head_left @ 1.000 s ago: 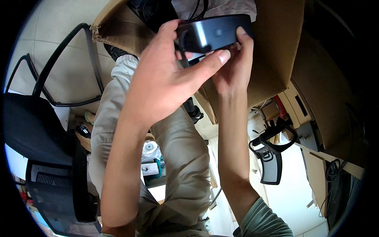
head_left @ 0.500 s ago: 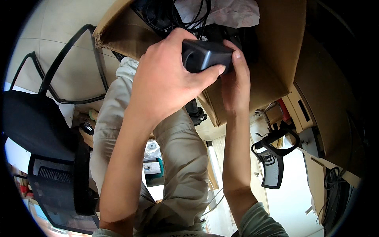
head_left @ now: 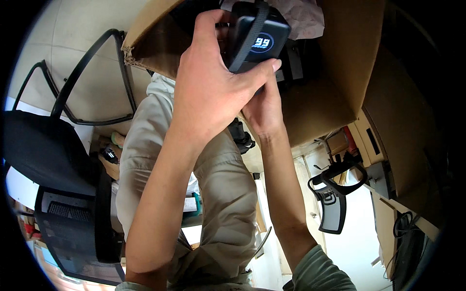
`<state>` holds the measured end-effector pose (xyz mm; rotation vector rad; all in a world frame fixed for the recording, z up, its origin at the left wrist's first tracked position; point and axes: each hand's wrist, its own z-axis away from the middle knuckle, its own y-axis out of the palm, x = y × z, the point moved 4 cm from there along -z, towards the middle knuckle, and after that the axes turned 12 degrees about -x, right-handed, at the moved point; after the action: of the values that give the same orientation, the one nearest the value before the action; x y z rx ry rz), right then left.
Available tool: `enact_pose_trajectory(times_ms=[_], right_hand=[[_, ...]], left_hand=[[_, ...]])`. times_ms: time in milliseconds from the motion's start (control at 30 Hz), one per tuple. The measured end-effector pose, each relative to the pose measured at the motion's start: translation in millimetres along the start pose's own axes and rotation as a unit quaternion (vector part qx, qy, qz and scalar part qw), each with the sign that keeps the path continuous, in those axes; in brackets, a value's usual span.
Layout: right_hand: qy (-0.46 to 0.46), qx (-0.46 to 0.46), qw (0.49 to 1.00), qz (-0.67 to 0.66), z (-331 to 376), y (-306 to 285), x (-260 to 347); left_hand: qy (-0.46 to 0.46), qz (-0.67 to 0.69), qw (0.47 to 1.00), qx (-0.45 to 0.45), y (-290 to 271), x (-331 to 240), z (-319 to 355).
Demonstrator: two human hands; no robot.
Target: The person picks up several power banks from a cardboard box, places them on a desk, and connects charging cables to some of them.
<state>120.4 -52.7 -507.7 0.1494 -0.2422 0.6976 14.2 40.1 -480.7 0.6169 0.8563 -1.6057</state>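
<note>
One black device point(head_left: 266, 28) over open cardboard box point(head_left: 350, 63), right of box's torn left corner point(head_left: 128, 56). Left hand point(head_left: 206, 82) grasps its side; right hand point(head_left: 266, 104) below, likely propping, fingers hidden, can't tell grip. Lit display point(head_left: 262, 42) up, presumably for reading.

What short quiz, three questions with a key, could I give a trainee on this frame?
1. Multiple choice: what does the left hand hold?
A) a cup
B) a black device
C) a shoe

2. True or false: the device's screen is dark.

3. Fill in: crumpled paper shows inside the open cardboard ____.

Key: 1. B. 2. False: the screen is lit. 3. Box.
</note>
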Motion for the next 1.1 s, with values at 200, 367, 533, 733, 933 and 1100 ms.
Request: enact_pose_trajectory(times_ms=[200, 367, 533, 733, 933, 1100], right_hand=[[-0.095, -0.011, 0.970, 0.223, -11.9, -13.5, 17.6], [-0.558, -0.178, 0.537, 0.607, -94.8, -19.7, 61.2], [-0.641, -0.152, 0.375, 0.653, -183.8, -18.8, 80.7], [-0.608, -0.180, 0.412, 0.654, -238.4, -36.0, 73.0], [-0.540, -0.068, 0.420, 0.726, -171.2, -11.6, 49.3], [-0.433, -0.044, 0.524, 0.732, -106.8, -19.1, 25.9]], left_hand=[[-0.067, 0.015, 0.995, 0.071, -9.4, 2.1, -6.1], [-0.081, 0.025, 0.889, 0.449, -12.3, 0.6, 13.4], [-0.125, -0.092, 0.757, 0.635, 10.0, 12.5, 53.4], [-0.150, -0.220, 0.755, 0.600, -7.0, 6.5, 38.5], [-0.138, -0.170, 0.813, 0.539, -1.6, 6.0, 38.5], [-0.118, -0.196, 0.786, 0.574, -0.2, 5.6, 36.7]])
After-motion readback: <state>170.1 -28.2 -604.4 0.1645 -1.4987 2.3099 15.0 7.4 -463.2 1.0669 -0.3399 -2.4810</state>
